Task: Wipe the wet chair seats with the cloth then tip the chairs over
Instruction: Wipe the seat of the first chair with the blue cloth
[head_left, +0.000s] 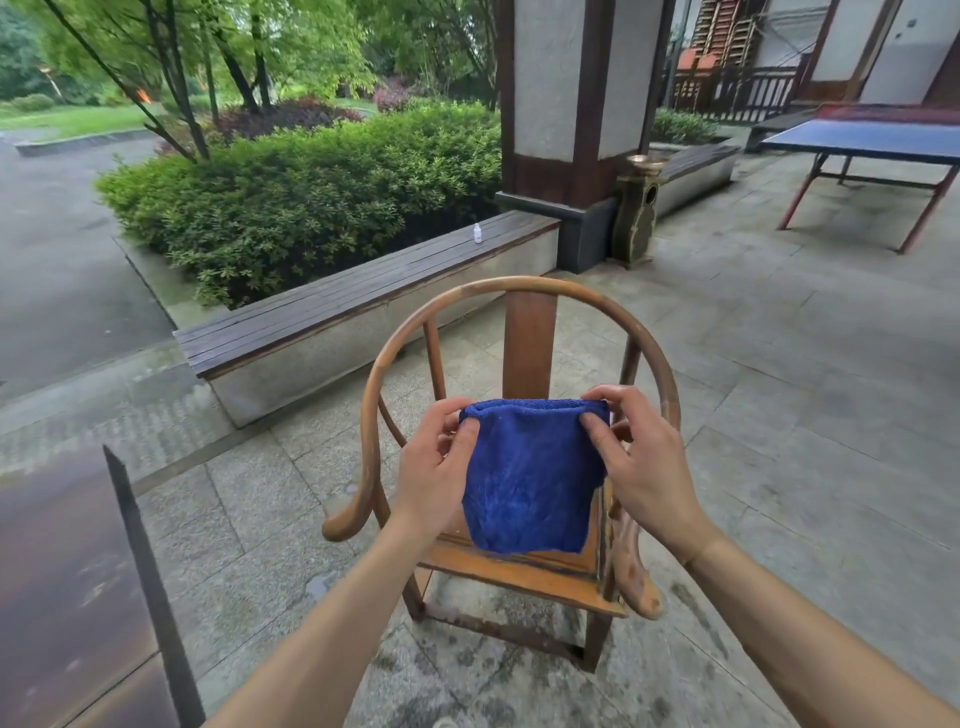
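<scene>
1. Head view: your left hand (434, 462) and right hand (641, 462) each pinch a top corner of the blue cloth (530, 478), hanging above the chair (524, 564) seat.
2. Risk: a loose pinch drops the cloth onto the wet floor (779, 415); the unfolded cloth may only smear water.

Cloth (530, 478) hangs above chair (519, 566); bench (332, 306) behind.

Both hands — left hand (434, 467), right hand (641, 462) — pinch blue cloth (530, 478) above wooden chair (524, 332).
</scene>
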